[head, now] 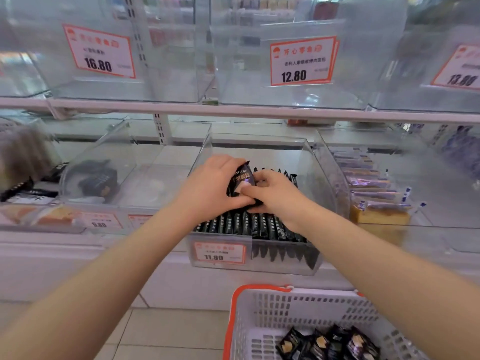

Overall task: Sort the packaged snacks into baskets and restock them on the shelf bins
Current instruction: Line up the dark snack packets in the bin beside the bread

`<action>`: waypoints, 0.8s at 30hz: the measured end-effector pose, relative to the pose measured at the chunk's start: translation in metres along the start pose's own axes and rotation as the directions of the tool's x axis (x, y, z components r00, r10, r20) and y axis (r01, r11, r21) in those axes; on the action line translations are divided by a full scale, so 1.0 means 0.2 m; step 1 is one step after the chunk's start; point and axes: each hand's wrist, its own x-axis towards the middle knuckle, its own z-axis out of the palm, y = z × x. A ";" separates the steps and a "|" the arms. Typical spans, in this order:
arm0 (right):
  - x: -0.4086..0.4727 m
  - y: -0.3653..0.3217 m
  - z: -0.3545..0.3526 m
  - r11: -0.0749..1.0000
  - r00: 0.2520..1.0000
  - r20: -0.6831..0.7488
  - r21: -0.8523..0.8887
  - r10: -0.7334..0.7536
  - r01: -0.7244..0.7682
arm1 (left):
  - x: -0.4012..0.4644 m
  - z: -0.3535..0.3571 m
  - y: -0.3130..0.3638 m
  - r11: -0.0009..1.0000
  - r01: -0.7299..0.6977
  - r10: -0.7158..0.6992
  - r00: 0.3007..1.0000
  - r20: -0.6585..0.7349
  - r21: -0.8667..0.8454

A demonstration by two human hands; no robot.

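Left hand (211, 187): curled round a black snack pack (240, 181), holding it upright over the clear bin (324, 178).
Right hand (272, 194): fingers pinch the same pack's lower edge, probably steering it into the row.
Bin contents: black packs (249, 226) stand on edge in a tight file, likely so more fit and labels face out.
Basket (298, 307): white, orange-rimmed, below the shelf; several black packs (330, 344) remain in it.
Stage: restocking, judged partway.
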 end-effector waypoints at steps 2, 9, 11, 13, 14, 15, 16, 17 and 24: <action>0.06 0.00 0.03 1.000 0.996 -0.084 -0.003 -0.019 0.019 | -0.05 -0.03 -0.05 1.000 0.030 -0.030 0.986 -0.166 -0.002; 0.41 0.04 0.11 0.848 0.955 -0.296 -0.512 -0.030 -0.133 | -0.27 0.02 -0.24 0.713 0.446 -0.521 0.853 0.017 -0.541; 0.51 0.02 0.14 0.786 0.953 -0.296 -0.602 -0.061 -0.137 | -0.29 0.03 -0.25 0.723 0.416 -0.491 0.871 0.014 -0.551; 0.59 0.01 0.17 0.740 0.951 -0.300 -0.656 -0.076 -0.147 | -0.30 0.02 -0.26 0.737 0.396 -0.470 0.883 0.005 -0.549; 0.62 0.01 0.18 0.722 0.952 -0.296 -0.676 -0.084 -0.146 | -0.30 0.01 -0.26 0.742 0.387 -0.461 0.888 0.003 -0.548; 0.63 0.02 0.19 0.709 0.954 -0.286 -0.690 -0.088 -0.142 | -0.30 0.02 -0.26 0.758 0.373 -0.446 0.895 -0.007 -0.535; 0.64 0.02 0.20 0.697 0.959 -0.266 -0.705 -0.094 -0.127 | -0.30 0.03 -0.26 0.791 0.356 -0.427 0.904 -0.032 -0.499; 0.64 0.02 0.21 0.690 0.967 -0.235 -0.716 -0.094 -0.107 | -0.30 0.03 -0.26 0.819 0.337 -0.408 0.911 -0.057 -0.464; 0.62 0.05 0.27 0.643 0.989 0.073 -0.753 -0.128 0.139 | -0.31 0.04 -0.22 0.744 0.327 -0.425 0.905 -0.035 -0.583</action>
